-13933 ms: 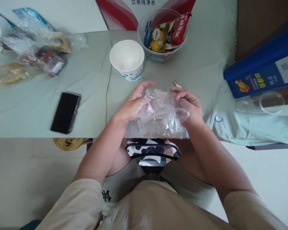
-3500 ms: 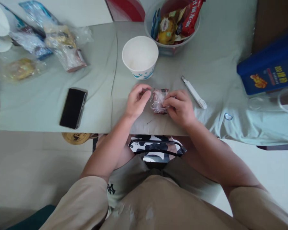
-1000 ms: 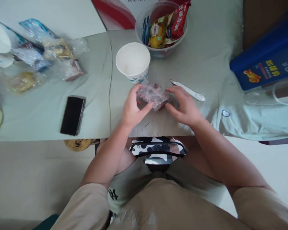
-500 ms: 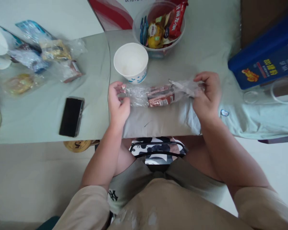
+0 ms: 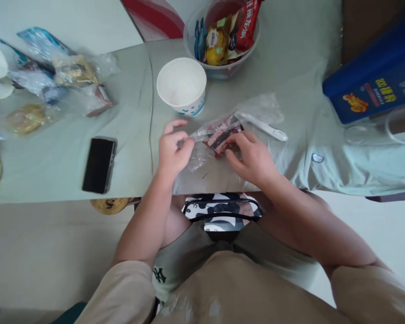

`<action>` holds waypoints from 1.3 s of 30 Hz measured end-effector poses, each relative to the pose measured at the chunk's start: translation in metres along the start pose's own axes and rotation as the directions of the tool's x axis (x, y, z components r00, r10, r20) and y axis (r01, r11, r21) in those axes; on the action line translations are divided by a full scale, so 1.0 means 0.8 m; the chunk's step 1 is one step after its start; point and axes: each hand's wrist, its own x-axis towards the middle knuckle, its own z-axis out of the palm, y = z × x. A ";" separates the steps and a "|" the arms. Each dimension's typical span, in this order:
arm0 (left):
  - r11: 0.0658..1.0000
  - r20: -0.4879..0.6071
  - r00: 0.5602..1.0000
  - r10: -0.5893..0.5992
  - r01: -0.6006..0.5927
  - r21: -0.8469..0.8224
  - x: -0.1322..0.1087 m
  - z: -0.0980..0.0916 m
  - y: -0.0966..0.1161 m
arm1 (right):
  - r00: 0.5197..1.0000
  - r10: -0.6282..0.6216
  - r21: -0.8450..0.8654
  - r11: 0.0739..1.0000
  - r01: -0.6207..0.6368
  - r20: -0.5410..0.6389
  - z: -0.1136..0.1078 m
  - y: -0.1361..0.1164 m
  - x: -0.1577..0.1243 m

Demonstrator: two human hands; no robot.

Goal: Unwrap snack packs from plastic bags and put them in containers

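A clear plastic bag (image 5: 268, 108) lies across the cloth in front of me, with a dark red snack packet (image 5: 222, 137) in its middle. My left hand (image 5: 176, 146) pinches the left end of the bag between thumb and finger. At the packet's right side, my right hand (image 5: 251, 157) has its fingertips closed on the packet's edge. A white pen-like knife (image 5: 265, 127) rests on the right part of the bag, beyond my right hand. Just behind the bag stands a white paper bowl (image 5: 182, 85), whose inside looks white.
Behind the paper bowl is a clear tub (image 5: 231, 69) of wrapped snacks. To the left lie a black phone (image 5: 99, 165) and several bagged snacks (image 5: 74, 72). A blue box (image 5: 374, 90) and a clear plastic cup (image 5: 401, 126) are at the right.
My right hand has let go of the bag's right end and moved left and nearer to me, onto the packet. The packet has tilted, and the white knife now shows fully.
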 end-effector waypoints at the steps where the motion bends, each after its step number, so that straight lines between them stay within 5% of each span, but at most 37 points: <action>1: 0.985 0.085 0.994 -0.069 0.081 -0.155 -0.002 -0.001 0.005 | 0.997 0.078 0.019 0.997 -0.078 -0.007 0.001 0.001 0.001; 4: 0.752 0.322 0.926 -0.200 0.355 -0.556 -0.007 -0.006 0.024 | 0.967 0.255 0.217 0.943 -0.252 0.018 -0.001 0.004 0.001; 6: 0.557 0.442 0.878 -0.186 0.464 -0.689 -0.011 -0.010 0.034 | 0.938 0.332 0.456 0.822 -0.340 0.100 -0.001 0.000 0.001; 10: 0.389 0.513 0.841 -0.174 0.537 -0.748 -0.020 -0.016 0.043 | 0.843 0.384 0.819 0.289 -0.496 0.376 0.008 -0.022 0.004; 12: 0.414 0.429 0.865 -0.262 0.502 -0.760 -0.023 -0.018 0.041 | 0.776 0.354 0.828 0.006 -0.560 0.522 0.016 -0.034 0.005; 14: 0.439 0.284 0.897 -0.338 0.417 -0.796 -0.022 -0.024 0.036 | 0.737 0.289 0.791 -0.182 -0.584 0.611 0.023 -0.040 0.007; 19: 0.405 -0.155 0.933 -0.324 -0.011 -0.914 -0.009 -0.056 0.014 | 0.766 0.275 0.804 -0.339 -0.488 0.581 0.019 -0.025 0.016; 22: 0.389 -0.278 0.909 -0.310 -0.146 -0.909 -0.001 -0.077 0.003 | 0.758 0.301 0.806 -0.355 -0.474 0.579 0.010 -0.010 0.023; 26: 0.417 -0.317 0.876 -0.363 -0.152 -0.896 -0.001 -0.096 0.006 | 0.764 0.357 0.842 -0.272 -0.466 0.538 0.007 -0.001 0.030; 29: 0.475 -0.255 0.928 -0.270 -0.102 -0.874 -0.005 -0.108 0.012 | 0.772 0.462 0.893 -0.127 -0.431 0.438 0.006 0.006 0.034; 32: 0.423 -0.100 0.975 -0.200 -0.006 -0.906 -0.002 -0.112 0.009 | 0.760 0.579 0.928 0.015 -0.372 0.295 0.004 0.022 0.039; 35: 0.350 0.048 0.945 -0.325 0.167 -0.922 0.007 -0.097 0.001 | 0.828 0.556 0.925 0.275 -0.262 0.070 -0.001 0.037 0.042; 39: 0.520 0.067 0.908 -0.413 0.295 -0.802 0.020 -0.058 0.000 | 0.906 0.387 0.817 0.569 -0.090 -0.170 -0.014 0.031 0.046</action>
